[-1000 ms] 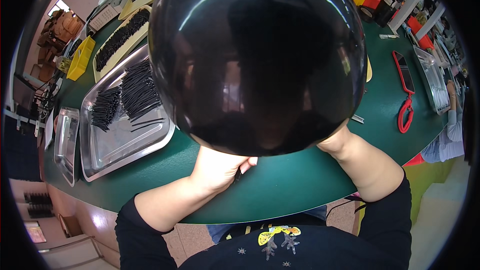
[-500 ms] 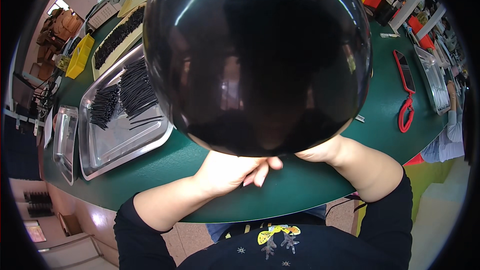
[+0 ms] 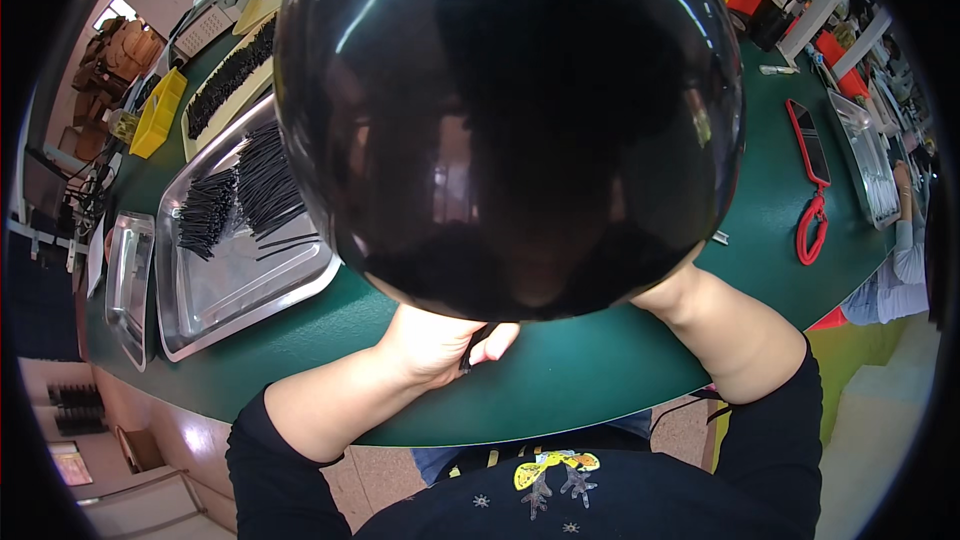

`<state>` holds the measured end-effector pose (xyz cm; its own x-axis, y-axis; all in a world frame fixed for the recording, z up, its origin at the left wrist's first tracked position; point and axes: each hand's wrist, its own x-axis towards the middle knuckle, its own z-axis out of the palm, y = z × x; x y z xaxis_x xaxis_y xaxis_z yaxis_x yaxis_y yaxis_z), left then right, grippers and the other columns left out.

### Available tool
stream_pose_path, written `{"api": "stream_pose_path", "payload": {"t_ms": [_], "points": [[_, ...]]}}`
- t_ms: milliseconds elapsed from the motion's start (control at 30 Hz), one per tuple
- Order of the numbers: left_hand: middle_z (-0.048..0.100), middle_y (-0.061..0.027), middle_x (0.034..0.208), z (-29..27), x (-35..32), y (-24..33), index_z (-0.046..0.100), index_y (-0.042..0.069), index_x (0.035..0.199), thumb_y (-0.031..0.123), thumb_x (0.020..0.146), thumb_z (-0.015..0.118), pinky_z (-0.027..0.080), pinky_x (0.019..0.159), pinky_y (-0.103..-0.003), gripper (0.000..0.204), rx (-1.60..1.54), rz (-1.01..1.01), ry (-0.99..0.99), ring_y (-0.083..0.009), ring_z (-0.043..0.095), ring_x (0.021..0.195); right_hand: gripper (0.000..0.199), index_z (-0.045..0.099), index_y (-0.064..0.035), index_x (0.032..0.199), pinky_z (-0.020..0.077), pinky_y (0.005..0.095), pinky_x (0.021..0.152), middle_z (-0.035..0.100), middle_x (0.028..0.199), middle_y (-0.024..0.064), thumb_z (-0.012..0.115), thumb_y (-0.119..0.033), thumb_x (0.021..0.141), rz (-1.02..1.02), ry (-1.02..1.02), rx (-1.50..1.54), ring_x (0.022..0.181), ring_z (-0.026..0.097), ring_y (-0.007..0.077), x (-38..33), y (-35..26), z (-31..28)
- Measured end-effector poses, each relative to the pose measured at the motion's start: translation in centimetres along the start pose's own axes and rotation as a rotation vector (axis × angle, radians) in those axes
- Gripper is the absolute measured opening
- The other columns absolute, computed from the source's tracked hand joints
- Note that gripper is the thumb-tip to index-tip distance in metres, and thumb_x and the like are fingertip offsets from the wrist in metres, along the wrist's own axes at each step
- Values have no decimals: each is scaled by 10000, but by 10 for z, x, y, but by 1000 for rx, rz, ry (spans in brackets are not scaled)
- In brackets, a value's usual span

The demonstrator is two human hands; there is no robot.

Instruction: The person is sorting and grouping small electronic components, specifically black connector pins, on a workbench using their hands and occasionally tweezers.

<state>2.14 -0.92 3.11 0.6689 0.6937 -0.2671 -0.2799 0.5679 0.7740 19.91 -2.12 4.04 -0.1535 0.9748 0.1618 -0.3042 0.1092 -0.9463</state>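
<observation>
A large glossy black dome (image 3: 520, 130) fills the middle of the view and hides the fingers of both hands in part. At its lower edge my left hand (image 3: 430, 344) is closed, with a thin dark strip (image 3: 472, 346) showing between its fingers. My right hand (image 3: 668, 292) reaches under the dome's lower right edge; its fingers are hidden, so its grip cannot be told. To the left, a metal tray (image 3: 235, 310) holds two heaps of thin black strips (image 3: 268, 180), with a few lying loose beside them.
A narrow metal tray (image 3: 130, 285) stands left of the larger one. Beyond are a yellow bin (image 3: 158, 115) and a long pale tray (image 3: 235, 100) of black pieces. A red-cased phone (image 3: 808, 140) with a strap lies right, near another metal tray (image 3: 862, 155). A co-worker sits far left.
My left hand has shifted slightly left, and its fingers have curled in, with a dark strip now showing. My right hand has drawn slightly right. The dome appears a little lower and further left.
</observation>
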Motion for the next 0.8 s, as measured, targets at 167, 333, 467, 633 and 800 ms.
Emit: {"api": "stream_pose_path", "payload": {"t_ms": [167,333,467,633,800], "points": [[530,-72,626,1,1,1,471,34,779,117,827,515,270,295,-177,106,-62,-20,3,-82,379,316,178,553,28,932,383,181,502,574,713,37,505,-64,788,165,19,261,537,469,42,0,-2,-7],[505,-58,561,1,1,-2,480,27,719,86,802,545,275,315,-174,120,71,43,71,-77,379,329,203,528,42,952,428,189,571,563,716,27,485,27,753,146,6,282,590,490,44,2,1,-4],[461,-35,500,2,3,-6,481,23,697,61,777,573,271,345,-167,128,138,134,189,-57,357,352,247,526,32,962,431,207,629,584,779,50,450,30,727,-52,-9,-193,684,519,63,-2,-7,-2],[448,-19,496,0,4,-5,484,20,698,54,769,585,263,352,-163,128,147,177,258,-47,342,360,273,536,32,941,429,199,609,582,769,54,461,33,678,-311,-5,-313,674,515,64,2,-8,0],[441,-5,502,0,5,-5,500,9,726,41,758,596,259,354,-161,107,208,229,313,-38,343,370,267,535,24,949,420,196,586,578,754,53,466,36,691,-325,-6,-480,647,500,60,0,-8,1]]}}
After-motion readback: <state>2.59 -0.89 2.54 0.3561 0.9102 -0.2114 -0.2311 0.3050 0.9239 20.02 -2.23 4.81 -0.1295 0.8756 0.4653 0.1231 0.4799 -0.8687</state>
